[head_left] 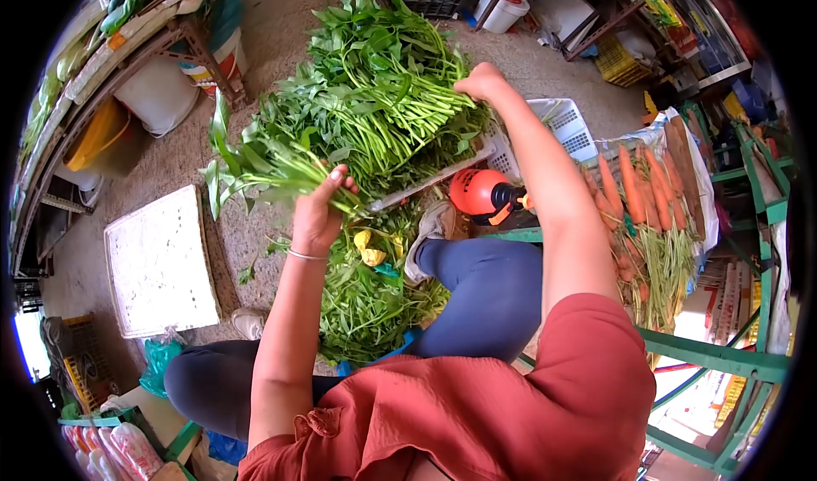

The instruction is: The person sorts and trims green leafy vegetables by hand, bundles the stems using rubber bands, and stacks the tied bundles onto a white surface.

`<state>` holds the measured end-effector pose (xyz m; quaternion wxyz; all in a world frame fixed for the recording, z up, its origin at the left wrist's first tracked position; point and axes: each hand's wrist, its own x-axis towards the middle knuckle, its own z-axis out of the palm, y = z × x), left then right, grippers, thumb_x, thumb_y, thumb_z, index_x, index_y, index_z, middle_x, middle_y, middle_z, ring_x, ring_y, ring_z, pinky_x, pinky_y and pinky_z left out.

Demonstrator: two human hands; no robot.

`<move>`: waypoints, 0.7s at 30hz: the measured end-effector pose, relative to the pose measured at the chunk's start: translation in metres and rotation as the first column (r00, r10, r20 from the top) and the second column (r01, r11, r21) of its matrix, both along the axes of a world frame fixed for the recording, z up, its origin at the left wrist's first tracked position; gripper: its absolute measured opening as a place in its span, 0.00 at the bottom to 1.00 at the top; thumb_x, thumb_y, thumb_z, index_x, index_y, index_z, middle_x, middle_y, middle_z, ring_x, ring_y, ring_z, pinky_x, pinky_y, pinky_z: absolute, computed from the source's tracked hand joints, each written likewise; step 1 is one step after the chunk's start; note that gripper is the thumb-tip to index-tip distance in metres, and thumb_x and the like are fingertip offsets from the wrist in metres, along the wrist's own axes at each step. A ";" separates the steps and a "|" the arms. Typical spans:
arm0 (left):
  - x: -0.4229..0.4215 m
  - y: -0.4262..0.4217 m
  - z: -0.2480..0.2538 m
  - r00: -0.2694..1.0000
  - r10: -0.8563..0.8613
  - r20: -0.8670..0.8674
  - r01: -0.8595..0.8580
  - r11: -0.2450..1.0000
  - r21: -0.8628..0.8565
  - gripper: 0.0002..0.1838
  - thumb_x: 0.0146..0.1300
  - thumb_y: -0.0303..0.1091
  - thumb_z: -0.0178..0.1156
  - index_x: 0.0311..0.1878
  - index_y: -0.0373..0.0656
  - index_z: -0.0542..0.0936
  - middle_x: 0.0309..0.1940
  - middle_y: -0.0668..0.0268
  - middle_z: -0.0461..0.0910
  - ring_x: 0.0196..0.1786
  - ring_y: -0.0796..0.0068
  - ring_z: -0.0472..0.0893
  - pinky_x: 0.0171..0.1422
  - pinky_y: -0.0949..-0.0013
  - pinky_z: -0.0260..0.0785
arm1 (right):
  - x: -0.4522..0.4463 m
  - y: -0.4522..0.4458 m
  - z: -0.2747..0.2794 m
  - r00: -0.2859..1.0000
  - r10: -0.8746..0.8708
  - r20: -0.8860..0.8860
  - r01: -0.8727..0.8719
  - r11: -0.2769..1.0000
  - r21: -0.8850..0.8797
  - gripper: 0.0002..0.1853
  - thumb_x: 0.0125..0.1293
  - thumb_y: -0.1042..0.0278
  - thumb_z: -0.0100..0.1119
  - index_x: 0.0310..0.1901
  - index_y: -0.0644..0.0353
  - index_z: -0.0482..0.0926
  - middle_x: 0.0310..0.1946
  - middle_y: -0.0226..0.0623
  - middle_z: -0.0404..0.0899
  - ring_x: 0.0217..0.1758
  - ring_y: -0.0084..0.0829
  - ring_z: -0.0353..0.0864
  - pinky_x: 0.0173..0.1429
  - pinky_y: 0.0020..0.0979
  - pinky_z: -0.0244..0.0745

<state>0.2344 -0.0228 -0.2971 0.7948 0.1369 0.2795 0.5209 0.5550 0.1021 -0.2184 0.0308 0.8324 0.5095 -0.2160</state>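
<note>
My left hand (321,213) is closed round a small bunch of leafy green stems (285,168), its leaves pointing up and left. At the right end of a large pile of long-stemmed greens (383,81) is my right hand (483,83), its fingers curled at the cut stem ends; what lies between them is hidden. The pile rests on a light crate (434,177). Below it, between my legs, lie loose greens (362,306) with yellow pieces (372,255) on top.
An orange spray bottle (478,193) stands beside my shoe, near a white basket (566,128). Carrots (634,193) lie on the right by a green metal frame (715,351). A white board (160,261) lies at left, below a shelf with buckets (157,94).
</note>
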 end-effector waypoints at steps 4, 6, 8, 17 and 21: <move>0.029 0.010 0.023 0.997 -0.077 0.007 0.077 0.997 0.033 0.15 0.56 0.23 0.57 0.46 0.43 0.66 0.35 0.62 0.76 0.34 0.71 0.75 0.41 0.66 0.72 | -0.002 -0.031 0.018 0.986 -0.104 -0.127 0.152 0.872 0.466 0.17 0.45 0.58 0.64 0.28 0.65 0.79 0.28 0.43 0.79 0.30 0.30 0.79 0.38 0.29 0.74; 0.040 0.015 0.027 0.987 -0.159 0.025 0.158 0.986 0.062 0.14 0.57 0.23 0.56 0.45 0.43 0.66 0.42 0.58 0.76 0.42 0.67 0.76 0.43 0.66 0.72 | -0.024 -0.054 0.029 0.899 0.038 -0.436 0.265 0.745 0.612 0.12 0.50 0.63 0.63 0.28 0.65 0.78 0.26 0.37 0.79 0.26 0.25 0.78 0.32 0.26 0.72; 0.055 0.015 0.036 0.974 -0.224 0.037 0.220 0.972 0.078 0.13 0.57 0.25 0.55 0.45 0.43 0.67 0.49 0.55 0.74 0.50 0.62 0.75 0.46 0.65 0.72 | -0.056 -0.073 0.022 0.781 0.252 -0.571 0.239 0.724 0.647 0.09 0.54 0.68 0.61 0.30 0.66 0.77 0.25 0.34 0.79 0.24 0.22 0.76 0.28 0.24 0.71; 0.059 0.016 0.027 0.991 -0.132 -0.006 0.131 0.991 -0.028 0.16 0.56 0.26 0.57 0.48 0.38 0.71 0.41 0.62 0.77 0.37 0.67 0.79 0.40 0.61 0.76 | -0.044 -0.005 0.018 0.813 0.269 -0.517 -0.014 0.896 0.444 0.19 0.58 0.49 0.55 0.34 0.60 0.80 0.22 0.35 0.79 0.21 0.21 0.75 0.29 0.26 0.73; 0.049 0.015 0.026 0.989 -0.146 0.007 0.146 0.989 -0.021 0.14 0.55 0.27 0.58 0.45 0.37 0.72 0.37 0.64 0.77 0.41 0.64 0.79 0.41 0.60 0.76 | 0.040 0.110 -0.059 0.989 0.101 -0.111 -0.025 0.840 0.541 0.25 0.53 0.45 0.55 0.41 0.61 0.78 0.37 0.45 0.79 0.43 0.39 0.78 0.50 0.35 0.70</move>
